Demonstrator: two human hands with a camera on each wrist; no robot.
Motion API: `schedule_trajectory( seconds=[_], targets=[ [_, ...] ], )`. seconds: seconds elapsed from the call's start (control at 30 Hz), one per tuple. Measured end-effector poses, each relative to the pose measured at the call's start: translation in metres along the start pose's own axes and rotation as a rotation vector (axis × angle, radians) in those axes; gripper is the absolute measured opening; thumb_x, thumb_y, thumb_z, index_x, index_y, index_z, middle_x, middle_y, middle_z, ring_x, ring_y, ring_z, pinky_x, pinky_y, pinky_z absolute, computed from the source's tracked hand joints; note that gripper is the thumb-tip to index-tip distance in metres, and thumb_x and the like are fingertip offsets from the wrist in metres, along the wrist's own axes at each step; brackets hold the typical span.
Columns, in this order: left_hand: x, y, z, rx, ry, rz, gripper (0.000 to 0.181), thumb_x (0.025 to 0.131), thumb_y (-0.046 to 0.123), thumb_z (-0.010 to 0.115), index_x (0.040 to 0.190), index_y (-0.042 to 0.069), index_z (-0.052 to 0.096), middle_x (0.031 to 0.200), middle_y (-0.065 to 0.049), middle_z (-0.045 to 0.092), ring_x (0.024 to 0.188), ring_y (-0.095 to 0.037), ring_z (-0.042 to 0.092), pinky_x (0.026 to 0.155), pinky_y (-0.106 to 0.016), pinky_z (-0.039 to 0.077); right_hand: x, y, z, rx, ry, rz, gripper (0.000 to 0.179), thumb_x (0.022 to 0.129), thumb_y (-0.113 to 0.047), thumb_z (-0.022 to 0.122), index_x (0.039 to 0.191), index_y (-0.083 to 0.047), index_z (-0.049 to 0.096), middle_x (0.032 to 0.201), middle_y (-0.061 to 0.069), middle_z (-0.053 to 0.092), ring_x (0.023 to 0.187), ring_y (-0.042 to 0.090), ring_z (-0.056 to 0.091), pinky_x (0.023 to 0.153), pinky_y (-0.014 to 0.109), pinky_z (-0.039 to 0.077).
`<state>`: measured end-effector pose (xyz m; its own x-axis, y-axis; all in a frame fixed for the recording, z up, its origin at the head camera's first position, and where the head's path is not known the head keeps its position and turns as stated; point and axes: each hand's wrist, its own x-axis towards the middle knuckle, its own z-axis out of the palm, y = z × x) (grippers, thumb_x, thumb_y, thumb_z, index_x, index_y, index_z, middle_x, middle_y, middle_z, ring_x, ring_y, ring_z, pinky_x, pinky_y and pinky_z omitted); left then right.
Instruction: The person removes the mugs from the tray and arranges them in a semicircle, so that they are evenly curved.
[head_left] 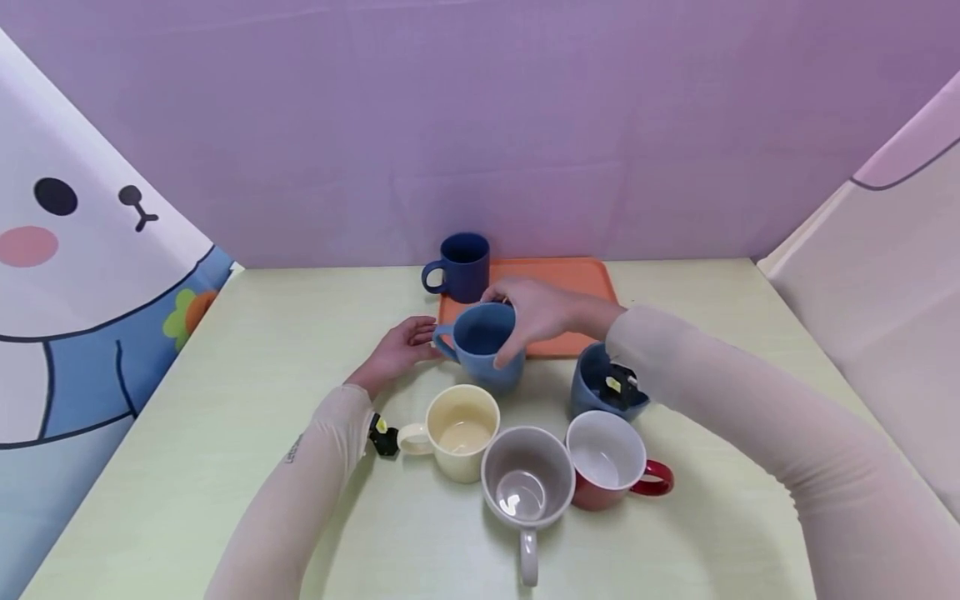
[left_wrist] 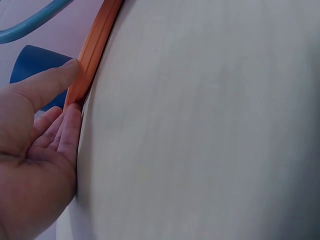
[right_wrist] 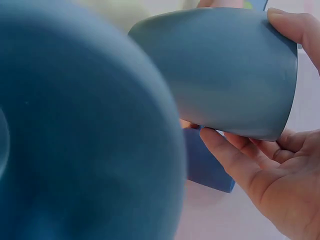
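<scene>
My right hand [head_left: 536, 312] grips a light blue mug [head_left: 487, 367] from above, thumb on the near side and fingers round the far side. This mug is upright over the front left part of an orange tray [head_left: 562, 346], its handle pointing left. In the right wrist view the held mug [right_wrist: 225, 70] shows between thumb and fingers. At the tray's front left corner, my left hand [head_left: 401, 354] holds the edge; the thumb and fingertips touch the rim [left_wrist: 92, 55] in the left wrist view. A dark blue mug [head_left: 468, 271] stands at the tray's left back.
Below my right forearm stands another light blue mug [head_left: 585, 387], partly covered. Nearer are a cream mug [head_left: 465, 458], a grey mug [head_left: 528, 483] and a red mug [head_left: 600, 492] with a white inside. A purple cloth wall [head_left: 525, 150] closes off the table's back.
</scene>
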<state>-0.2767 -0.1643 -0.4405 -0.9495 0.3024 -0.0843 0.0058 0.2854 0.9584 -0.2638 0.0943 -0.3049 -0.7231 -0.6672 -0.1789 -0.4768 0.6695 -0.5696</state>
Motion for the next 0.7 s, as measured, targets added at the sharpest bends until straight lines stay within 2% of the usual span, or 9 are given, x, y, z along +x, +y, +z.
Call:
schedule_trajectory(
  seconds=[0.23,0.7],
  targets=[
    [0.000,-0.002,-0.001,-0.032,-0.010,0.025,0.056,0.094,-0.009,0.058,0.144,-0.014,0.034,0.145,-0.033,0.042,0.135,-0.043,0.042,0.111,-0.046,0.040,-0.001,-0.001,0.010,0.004,-0.025,-0.002,0.085,0.067,-0.036,0.090,0.136,-0.006,0.050,0.129,0.009,0.054,0.115,0.024,0.050,0.095,0.041,0.051],
    [0.001,-0.005,-0.001,-0.010,-0.007,0.023,0.055,0.095,-0.011,0.056,0.145,-0.014,0.033,0.145,-0.033,0.042,0.135,-0.043,0.042,0.112,-0.047,0.038,0.000,-0.004,0.021,0.027,-0.017,0.004,0.086,0.065,-0.034,0.092,0.134,-0.005,0.049,0.127,0.009,0.054,0.114,0.025,0.050,0.096,0.040,0.051]
  ],
)
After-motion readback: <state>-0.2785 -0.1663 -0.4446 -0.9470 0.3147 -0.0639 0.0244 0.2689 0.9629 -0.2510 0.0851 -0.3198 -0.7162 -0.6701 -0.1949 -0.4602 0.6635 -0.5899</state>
